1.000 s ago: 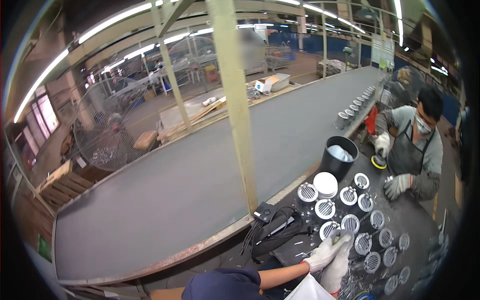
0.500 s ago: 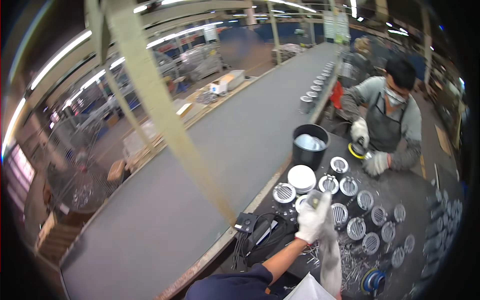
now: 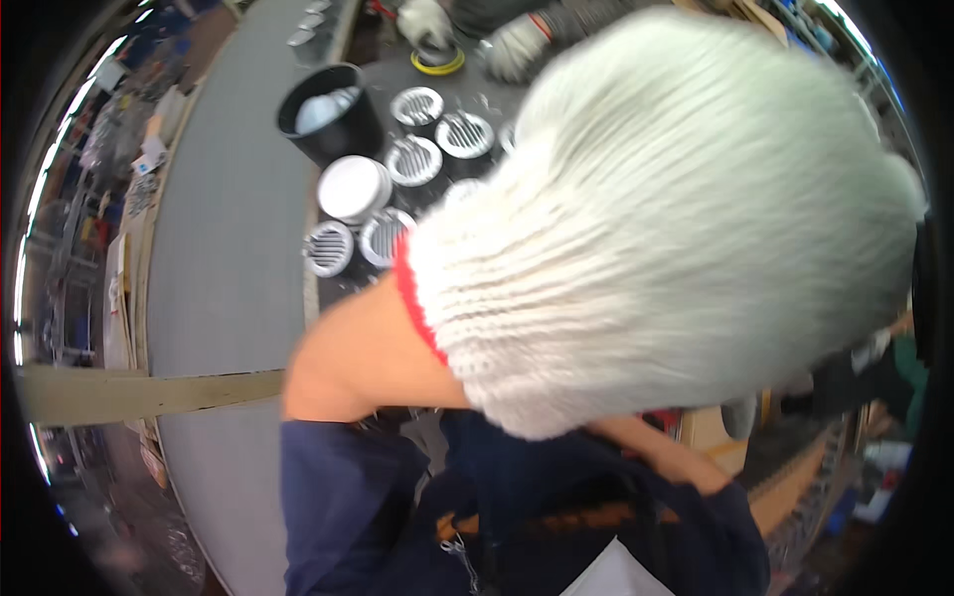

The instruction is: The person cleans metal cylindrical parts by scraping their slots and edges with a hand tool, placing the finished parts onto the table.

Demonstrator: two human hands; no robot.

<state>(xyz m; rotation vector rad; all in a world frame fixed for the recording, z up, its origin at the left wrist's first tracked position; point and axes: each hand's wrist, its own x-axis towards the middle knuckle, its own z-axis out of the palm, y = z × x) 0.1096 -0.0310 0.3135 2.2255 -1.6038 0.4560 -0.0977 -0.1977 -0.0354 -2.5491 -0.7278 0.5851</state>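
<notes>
My left hand (image 3: pixel 666 209), in a white knit glove with a red hem, is raised very close to the camera and fills much of the view. Motion smears its fingers, so whether it holds anything cannot be made out. My right forearm (image 3: pixel 661 452) runs up behind that glove, which hides the right hand. Beyond my left wrist stand several black cylinders topped with round slotted metal covers (image 3: pixel 329 248). Beside them is a stack of white round lids (image 3: pixel 348 189).
A black bucket (image 3: pixel 356 139) with pale contents stands past the lids. Across the table, a co-worker's gloved hand (image 3: pixel 515 48) is near a yellow-rimmed disc tool (image 3: pixel 437 66). A grey conveyor belt (image 3: pixel 224 219) runs along the left, crossed in view by a beige post (image 3: pixel 149 394).
My left hand has come up from over the covers to close before the camera. The view has turned and tilted downward. My right hand, visible earlier, is now hidden.
</notes>
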